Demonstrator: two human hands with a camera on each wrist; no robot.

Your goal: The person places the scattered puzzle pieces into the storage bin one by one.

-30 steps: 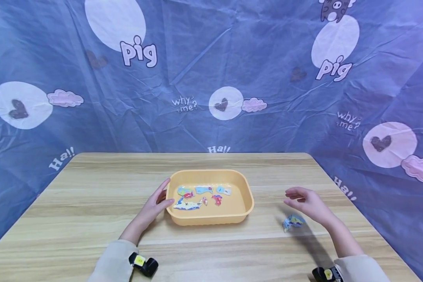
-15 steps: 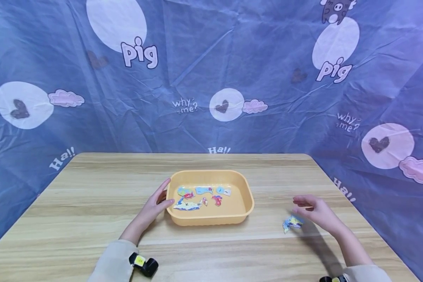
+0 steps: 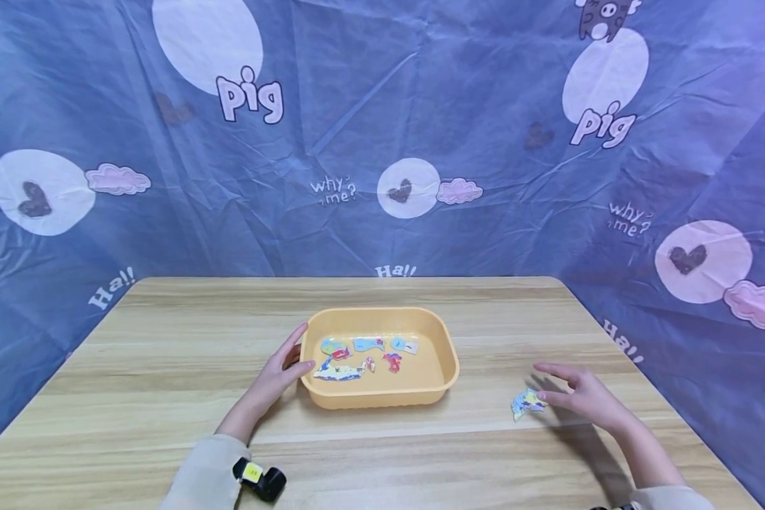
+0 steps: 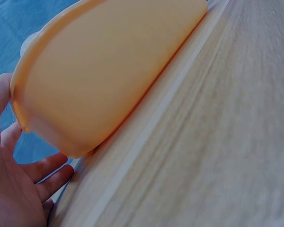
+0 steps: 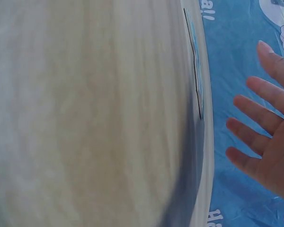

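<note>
A light orange plastic tray (image 3: 382, 398) stands on the table, and my left hand (image 3: 274, 375) holds its left end. The thumb lies over the rim; the other fingers are along the outside wall, as the left wrist view (image 4: 23, 175) also shows. Right of the tray, a flat printed puzzle piece (image 3: 526, 404) in blue and yellow lies on the table. My right hand (image 3: 586, 400) hovers over its right side, with fingers spread and nothing held. In the right wrist view that thin piece (image 5: 197, 66) appears edge-on, apart from the open fingers.
Several colourful flat pieces lie inside the tray, among them a red one (image 3: 392, 362) and a long white-and-blue one (image 3: 339, 371). The wooden table (image 3: 185, 333) ends at a blue printed cloth (image 3: 382, 85) hanging behind and at the right.
My right hand has moved right and towards me, down to the loose puzzle piece, and its thumb and forefinger have spread apart. The left hand and tray have stayed in place.
</note>
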